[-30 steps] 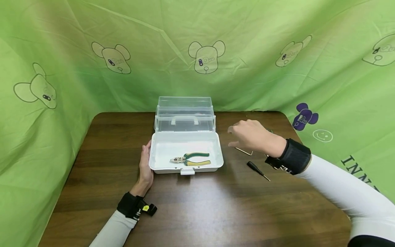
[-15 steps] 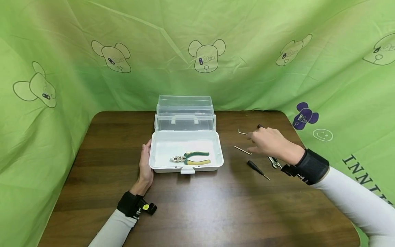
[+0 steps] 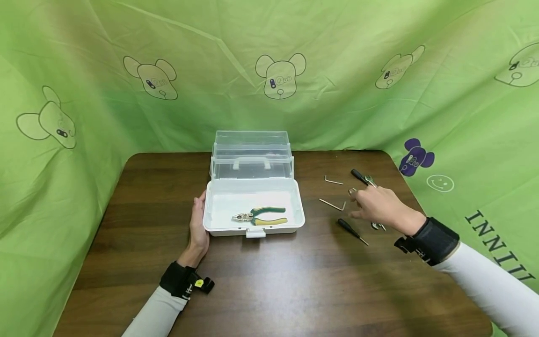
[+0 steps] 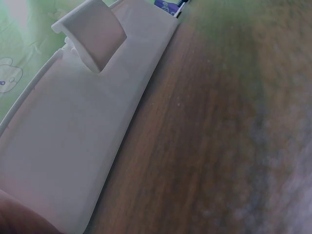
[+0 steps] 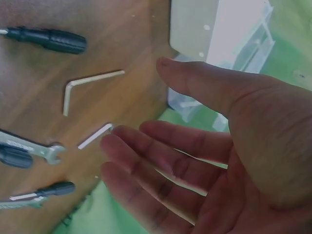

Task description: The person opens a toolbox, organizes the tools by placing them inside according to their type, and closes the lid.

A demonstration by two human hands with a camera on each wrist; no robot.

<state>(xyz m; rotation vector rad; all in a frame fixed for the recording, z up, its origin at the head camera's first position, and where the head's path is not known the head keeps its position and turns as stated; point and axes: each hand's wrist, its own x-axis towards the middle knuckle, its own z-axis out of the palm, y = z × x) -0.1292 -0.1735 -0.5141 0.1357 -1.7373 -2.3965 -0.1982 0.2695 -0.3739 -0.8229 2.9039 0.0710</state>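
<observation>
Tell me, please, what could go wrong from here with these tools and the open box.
The wrench lies right by a dark tool handle, so the right hand, now empty, might shove both when reaching for one.

The small hex key is thin and flat on the table, so it could slip from a pinch.

The left hand rests along the box; a push there might slide it and shift the pliers inside.

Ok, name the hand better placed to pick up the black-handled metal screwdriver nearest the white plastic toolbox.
Right hand, most likely: it is open and close to the screwdriver. The left hand rests against the left side of the toolbox, which lies in between.
</observation>
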